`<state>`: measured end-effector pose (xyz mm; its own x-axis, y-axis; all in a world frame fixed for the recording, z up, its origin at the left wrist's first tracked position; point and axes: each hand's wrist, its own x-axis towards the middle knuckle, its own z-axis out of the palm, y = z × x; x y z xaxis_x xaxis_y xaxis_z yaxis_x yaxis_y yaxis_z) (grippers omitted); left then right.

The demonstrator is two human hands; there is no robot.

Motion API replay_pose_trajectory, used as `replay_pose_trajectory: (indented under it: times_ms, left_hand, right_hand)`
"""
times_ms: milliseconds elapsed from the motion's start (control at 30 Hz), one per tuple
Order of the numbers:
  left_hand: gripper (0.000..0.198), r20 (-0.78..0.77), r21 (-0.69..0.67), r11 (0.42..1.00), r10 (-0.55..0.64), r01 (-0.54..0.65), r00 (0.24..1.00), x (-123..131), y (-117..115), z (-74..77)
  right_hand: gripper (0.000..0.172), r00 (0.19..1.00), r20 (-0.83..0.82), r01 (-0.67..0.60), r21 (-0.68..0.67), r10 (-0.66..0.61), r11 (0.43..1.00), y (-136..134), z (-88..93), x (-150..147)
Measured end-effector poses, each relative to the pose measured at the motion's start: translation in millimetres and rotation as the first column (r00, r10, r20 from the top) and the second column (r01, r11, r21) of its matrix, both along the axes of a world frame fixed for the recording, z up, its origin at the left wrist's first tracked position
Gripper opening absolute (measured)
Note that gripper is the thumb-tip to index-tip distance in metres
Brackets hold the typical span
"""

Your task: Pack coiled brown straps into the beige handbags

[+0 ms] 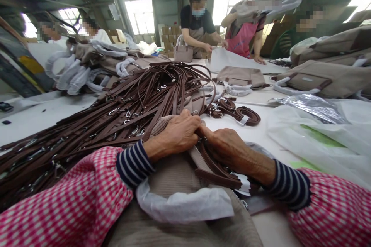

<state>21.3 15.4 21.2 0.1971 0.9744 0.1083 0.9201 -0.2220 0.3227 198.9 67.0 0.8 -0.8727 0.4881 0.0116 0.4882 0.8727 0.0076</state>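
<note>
Heaped straps [101,123] block left — room right, above sheeting [292,131].

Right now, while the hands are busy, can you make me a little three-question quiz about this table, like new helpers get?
1. Which colour is the wrapping on the bag: (a) red, (b) white, (c) green?
2. True or false: the strap pile lies entirely to the right of the bag.
3. Fill in: the left hand's cuff is dark blue with pale ____.

Key: 1. b; 2. false, it spreads left and beyond; 3. stripes.
</note>
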Motion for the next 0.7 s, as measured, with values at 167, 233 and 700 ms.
replay_pose_trajectory:
  times_ms: [167, 233, 700]
  left_hand:
    - [0.018, -0.248, -0.008, 1.000, -0.009, 0.007, 0.969, 4, -14, 15.9]
    - [0.015, -0.316, -0.024, 1.000, -0.016, 0.009, 0.949, 3, -14, 20.7]
    - [0.020, -0.164, -0.062, 0.994, 0.079, -0.090, 0.983, 4, 1, 14.1]
  right_hand:
    - [0.020, 0.994, -0.113, -0.018, -0.044, 0.012, 0.999, 2, -9.0, 6]
    - [0.016, 0.980, -0.194, -0.048, -0.062, 0.035, 0.997, 3, -13.8, 9]
    - [0.022, 0.914, -0.390, -0.171, -0.131, 0.107, 0.977, 6, -21.5, 14]
